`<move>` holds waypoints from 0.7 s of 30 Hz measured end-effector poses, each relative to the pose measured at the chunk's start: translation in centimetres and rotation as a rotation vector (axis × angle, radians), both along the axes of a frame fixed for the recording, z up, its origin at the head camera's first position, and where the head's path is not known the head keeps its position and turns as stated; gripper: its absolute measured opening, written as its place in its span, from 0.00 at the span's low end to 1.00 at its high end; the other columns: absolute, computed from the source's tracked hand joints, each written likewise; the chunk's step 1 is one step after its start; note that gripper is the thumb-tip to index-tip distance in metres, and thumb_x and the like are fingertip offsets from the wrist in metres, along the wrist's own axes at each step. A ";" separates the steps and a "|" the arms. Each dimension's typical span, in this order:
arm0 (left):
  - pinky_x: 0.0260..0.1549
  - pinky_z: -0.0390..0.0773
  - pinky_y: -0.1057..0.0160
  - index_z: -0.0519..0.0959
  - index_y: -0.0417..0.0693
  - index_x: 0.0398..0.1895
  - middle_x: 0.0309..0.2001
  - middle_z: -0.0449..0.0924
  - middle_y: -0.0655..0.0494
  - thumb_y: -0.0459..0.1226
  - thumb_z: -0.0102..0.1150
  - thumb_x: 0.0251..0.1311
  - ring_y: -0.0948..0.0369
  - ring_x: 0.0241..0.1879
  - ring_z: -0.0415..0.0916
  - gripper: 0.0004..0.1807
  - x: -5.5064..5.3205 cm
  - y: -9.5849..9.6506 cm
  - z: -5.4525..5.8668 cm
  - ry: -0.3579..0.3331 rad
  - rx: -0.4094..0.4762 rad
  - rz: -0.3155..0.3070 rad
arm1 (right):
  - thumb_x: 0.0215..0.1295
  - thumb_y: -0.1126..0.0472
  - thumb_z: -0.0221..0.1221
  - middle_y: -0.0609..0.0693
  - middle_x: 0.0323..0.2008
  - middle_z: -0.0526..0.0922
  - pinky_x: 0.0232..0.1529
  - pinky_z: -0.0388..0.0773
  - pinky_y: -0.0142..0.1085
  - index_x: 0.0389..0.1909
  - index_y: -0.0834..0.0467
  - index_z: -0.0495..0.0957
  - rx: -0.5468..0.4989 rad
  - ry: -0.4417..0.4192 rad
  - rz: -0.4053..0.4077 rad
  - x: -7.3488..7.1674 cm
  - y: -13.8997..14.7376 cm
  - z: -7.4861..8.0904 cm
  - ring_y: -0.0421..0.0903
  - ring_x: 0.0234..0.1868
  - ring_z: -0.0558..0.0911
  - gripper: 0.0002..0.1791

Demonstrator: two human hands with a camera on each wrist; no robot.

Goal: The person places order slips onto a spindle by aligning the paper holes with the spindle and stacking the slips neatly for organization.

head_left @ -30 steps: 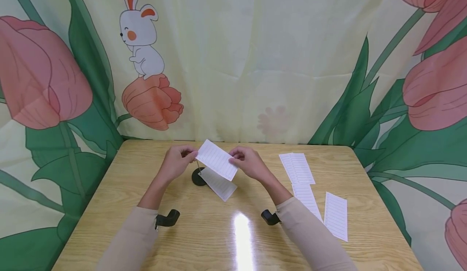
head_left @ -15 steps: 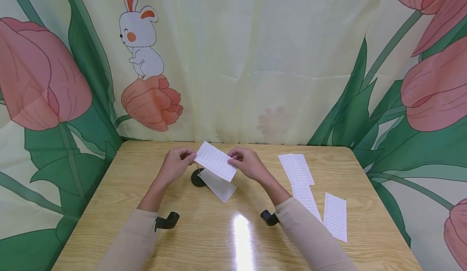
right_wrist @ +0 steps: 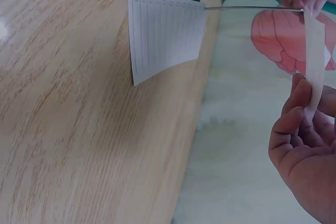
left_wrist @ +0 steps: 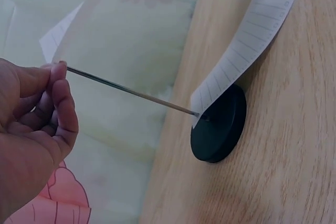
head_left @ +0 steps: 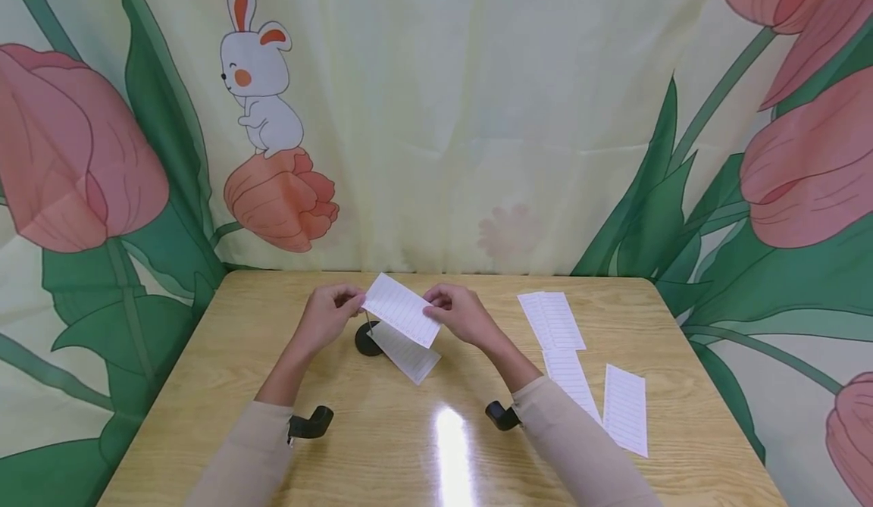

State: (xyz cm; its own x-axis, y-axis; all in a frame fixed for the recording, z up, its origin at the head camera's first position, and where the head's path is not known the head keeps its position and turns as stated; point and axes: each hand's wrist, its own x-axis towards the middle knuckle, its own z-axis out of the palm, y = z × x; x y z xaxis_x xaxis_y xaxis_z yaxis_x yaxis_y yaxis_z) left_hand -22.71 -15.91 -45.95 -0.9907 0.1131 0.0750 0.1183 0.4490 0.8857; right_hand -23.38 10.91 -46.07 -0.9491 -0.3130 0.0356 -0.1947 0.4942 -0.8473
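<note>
Head view: just below the frame's centre, a lined sheet [head_left: 402,310] spans the gap between both hands, tilted and raised above the table [head_left: 368,454]. The left hand [head_left: 326,315] pinches its left end at the tip of a thin metal rod [left_wrist: 128,89]; the right hand [head_left: 464,315] grips its right edge between thumb and fingers. Below, a second sheet [head_left: 408,359] has one end at the rod's foot, by the round black base [head_left: 367,342]. More lined sheets [head_left: 562,321] lie toward the lower right, well apart from the held one
</note>
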 end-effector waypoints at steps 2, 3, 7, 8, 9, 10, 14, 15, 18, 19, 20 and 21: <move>0.41 0.84 0.61 0.85 0.36 0.46 0.39 0.85 0.45 0.32 0.58 0.73 0.53 0.39 0.82 0.09 0.1 0.0 -0.2 0.004 0.004 0.005 | 0.69 0.65 0.66 0.52 0.37 0.86 0.42 0.81 0.33 0.46 0.62 0.84 -0.001 0.000 -0.003 0.1 0.0 -0.1 0.42 0.38 0.83 0.08; 0.42 0.85 0.61 0.85 0.36 0.46 0.39 0.85 0.44 0.31 0.59 0.73 0.54 0.39 0.81 0.09 0.1 0.1 -0.2 0.005 0.008 0.008 | 0.69 0.65 0.66 0.53 0.36 0.86 0.42 0.81 0.33 0.46 0.63 0.84 -0.002 0.000 -0.005 0.1 0.0 -0.1 0.42 0.38 0.83 0.08; 0.45 0.86 0.54 0.85 0.34 0.47 0.40 0.84 0.43 0.31 0.58 0.73 0.56 0.39 0.82 0.09 0.1 0.2 -0.5 0.011 0.028 0.016 | 0.68 0.66 0.66 0.53 0.37 0.86 0.42 0.81 0.33 0.46 0.63 0.84 -0.004 0.003 -0.014 0.3 -0.1 -0.1 0.42 0.38 0.84 0.08; 0.46 0.86 0.52 0.85 0.34 0.47 0.40 0.84 0.43 0.30 0.58 0.73 0.56 0.38 0.82 0.09 0.1 0.2 -0.6 0.008 0.035 0.019 | 0.68 0.66 0.66 0.53 0.37 0.86 0.42 0.81 0.33 0.45 0.63 0.84 -0.003 0.005 -0.016 0.3 -0.1 -0.1 0.43 0.38 0.84 0.08; 0.46 0.86 0.52 0.85 0.34 0.47 0.40 0.84 0.42 0.30 0.58 0.73 0.57 0.38 0.82 0.09 0.1 0.2 -0.6 0.005 0.041 0.021 | 0.68 0.66 0.66 0.53 0.37 0.86 0.42 0.81 0.33 0.45 0.63 0.84 -0.002 0.008 -0.017 0.3 -0.2 -0.1 0.43 0.38 0.84 0.08; 0.46 0.86 0.53 0.84 0.33 0.47 0.40 0.84 0.42 0.30 0.58 0.73 0.57 0.38 0.82 0.09 0.1 0.2 -0.7 0.003 0.045 0.022 | 0.68 0.66 0.66 0.53 0.37 0.86 0.42 0.82 0.34 0.45 0.63 0.84 -0.001 0.010 -0.018 0.4 -0.2 -0.1 0.43 0.38 0.84 0.08; 0.44 0.86 0.60 0.84 0.33 0.46 0.40 0.85 0.41 0.30 0.58 0.73 0.57 0.38 0.82 0.09 0.2 0.2 -0.9 0.002 0.062 0.020 | 0.68 0.66 0.67 0.53 0.37 0.87 0.42 0.82 0.34 0.45 0.61 0.84 0.006 0.011 -0.027 0.5 -0.2 -0.3 0.43 0.39 0.84 0.07; 0.43 0.86 0.61 0.84 0.32 0.46 0.40 0.85 0.41 0.30 0.58 0.73 0.56 0.38 0.82 0.09 0.2 0.2 -1.0 0.006 0.068 0.017 | 0.68 0.66 0.67 0.52 0.37 0.87 0.42 0.82 0.34 0.45 0.61 0.84 0.006 0.014 -0.028 0.5 -0.2 -0.3 0.43 0.39 0.84 0.07; 0.42 0.85 0.62 0.84 0.31 0.46 0.40 0.85 0.40 0.29 0.58 0.72 0.56 0.38 0.82 0.09 0.1 0.0 -1.4 0.016 0.078 0.008 | 0.68 0.66 0.66 0.52 0.37 0.87 0.41 0.82 0.35 0.44 0.61 0.84 0.003 0.024 -0.030 0.6 -0.3 -0.4 0.43 0.39 0.84 0.06; 0.42 0.86 0.60 0.84 0.31 0.46 0.40 0.85 0.40 0.29 0.58 0.72 0.56 0.38 0.82 0.09 0.0 0.0 -1.5 0.015 0.082 0.006 | 0.68 0.66 0.66 0.52 0.37 0.87 0.41 0.82 0.34 0.44 0.61 0.84 0.003 0.026 -0.028 0.6 -0.3 -0.5 0.43 0.39 0.84 0.06; 0.42 0.86 0.60 0.84 0.31 0.46 0.40 0.85 0.40 0.29 0.58 0.72 0.57 0.38 0.82 0.09 0.0 0.0 -1.7 0.011 0.085 0.005 | 0.68 0.66 0.66 0.52 0.37 0.87 0.40 0.82 0.34 0.44 0.61 0.84 0.005 0.030 -0.028 0.7 -0.3 -0.6 0.43 0.38 0.84 0.06; 0.42 0.86 0.61 0.84 0.31 0.46 0.40 0.85 0.41 0.29 0.59 0.72 0.58 0.37 0.82 0.09 -0.1 -0.1 -1.9 0.007 0.087 0.005 | 0.68 0.66 0.66 0.52 0.37 0.87 0.40 0.82 0.34 0.44 0.61 0.84 0.009 0.033 -0.027 0.7 -0.3 -0.7 0.42 0.38 0.84 0.06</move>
State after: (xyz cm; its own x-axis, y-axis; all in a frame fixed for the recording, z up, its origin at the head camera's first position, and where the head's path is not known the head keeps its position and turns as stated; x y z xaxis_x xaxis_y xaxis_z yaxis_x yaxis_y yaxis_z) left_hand -22.80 -15.97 -47.82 -0.9908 0.1006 0.0910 0.1222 0.3714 0.9204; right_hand -22.65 10.64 -46.76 -0.9555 -0.2878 0.0642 -0.2091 0.5076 -0.8359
